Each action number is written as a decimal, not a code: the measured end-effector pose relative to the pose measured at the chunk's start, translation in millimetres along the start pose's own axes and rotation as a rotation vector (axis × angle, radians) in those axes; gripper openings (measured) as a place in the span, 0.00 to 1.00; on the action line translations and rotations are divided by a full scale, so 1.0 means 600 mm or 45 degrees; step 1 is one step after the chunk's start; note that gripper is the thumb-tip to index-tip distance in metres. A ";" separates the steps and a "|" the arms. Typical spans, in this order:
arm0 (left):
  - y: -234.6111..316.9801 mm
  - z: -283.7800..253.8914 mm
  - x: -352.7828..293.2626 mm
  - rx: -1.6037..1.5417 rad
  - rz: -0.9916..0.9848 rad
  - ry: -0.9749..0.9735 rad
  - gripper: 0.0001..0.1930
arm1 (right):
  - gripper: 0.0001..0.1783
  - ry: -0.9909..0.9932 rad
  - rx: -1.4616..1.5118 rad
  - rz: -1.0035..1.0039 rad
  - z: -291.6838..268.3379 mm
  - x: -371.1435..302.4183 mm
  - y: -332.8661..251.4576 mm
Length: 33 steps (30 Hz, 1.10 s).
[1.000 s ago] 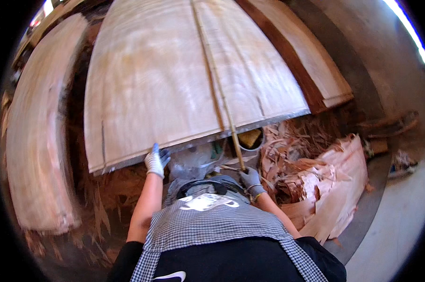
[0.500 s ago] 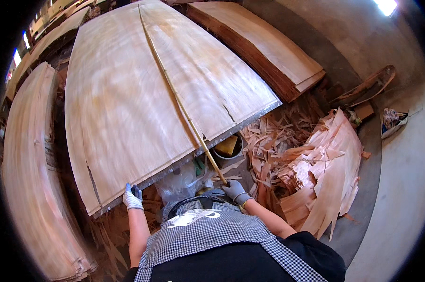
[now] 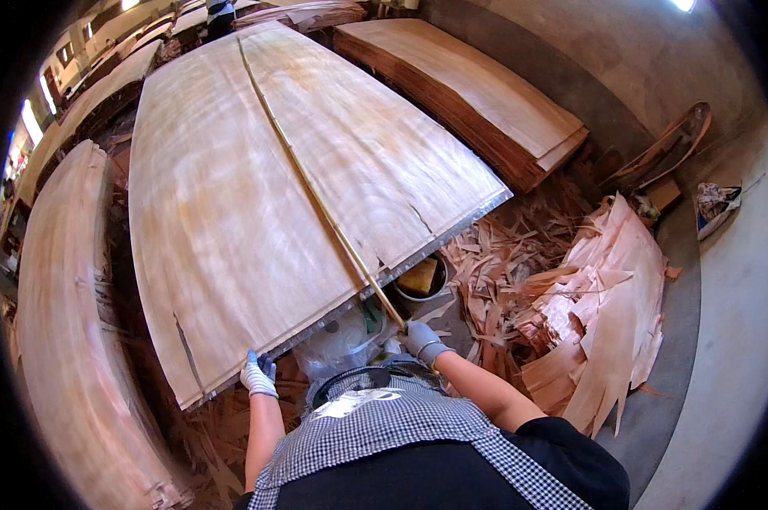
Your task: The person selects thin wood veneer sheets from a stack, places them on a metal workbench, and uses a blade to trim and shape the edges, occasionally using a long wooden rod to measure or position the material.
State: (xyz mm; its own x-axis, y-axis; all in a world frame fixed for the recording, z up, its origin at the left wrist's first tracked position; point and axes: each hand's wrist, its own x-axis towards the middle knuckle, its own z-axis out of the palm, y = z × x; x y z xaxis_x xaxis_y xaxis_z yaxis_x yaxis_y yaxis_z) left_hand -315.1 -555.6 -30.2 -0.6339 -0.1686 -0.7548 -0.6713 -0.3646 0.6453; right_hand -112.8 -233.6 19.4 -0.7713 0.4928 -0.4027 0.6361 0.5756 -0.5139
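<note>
1. So the view swung over the last second: the pole's [image 3: 316, 194] far tip was cut off a second ago, and now the whole length shows, running lengthwise over the big pale wood sheet [image 3: 239, 229] in front of the person.

2. Biggest change imo: the dark line along the pole looks thinner than half a second ago. My read is that the pole is now lower, close to or on the wood. Can't swear it's touching all along.

3. Right hand [image 3: 420, 340]: gloved, closed around the pole's near end, which pokes out past the sheet's front edge. Same grip as in the earlier frames, so that end looks under control.

4. Left hand [image 3: 259, 374]: also gloved, still at the front edge near the left corner, fingers slightly apart. Can't tell if it's pinching the wood or just resting there. Seems to me it's there to steady things.

5. Nearby stuff looks undisturbed: bucket [image 3: 419, 298] just under the front edge, torn wood scraps [image 3: 605, 314] off to the right. A person [image 3: 221, 10] shows up beyond the far end too.
</note>
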 end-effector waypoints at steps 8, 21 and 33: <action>0.013 -0.013 -0.027 -0.184 -0.085 -0.105 0.14 | 0.14 0.040 0.051 -0.033 0.005 0.032 -0.045; 0.027 0.004 -0.053 -0.654 -0.265 -0.317 0.10 | 0.08 -0.091 0.926 -0.118 -0.010 0.125 -0.068; 0.033 -0.036 -0.029 -0.342 -0.228 -0.058 0.05 | 0.09 -0.046 1.211 0.137 0.022 0.187 -0.127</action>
State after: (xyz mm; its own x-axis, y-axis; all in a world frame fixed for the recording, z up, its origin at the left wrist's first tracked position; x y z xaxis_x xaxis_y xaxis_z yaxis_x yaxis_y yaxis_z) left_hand -309.3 -579.5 -6.9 -0.5351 -0.0411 -0.8438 -0.6525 -0.6143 0.4437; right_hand -247.9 -231.0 3.2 -0.7199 0.4829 -0.4985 0.4321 -0.2502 -0.8664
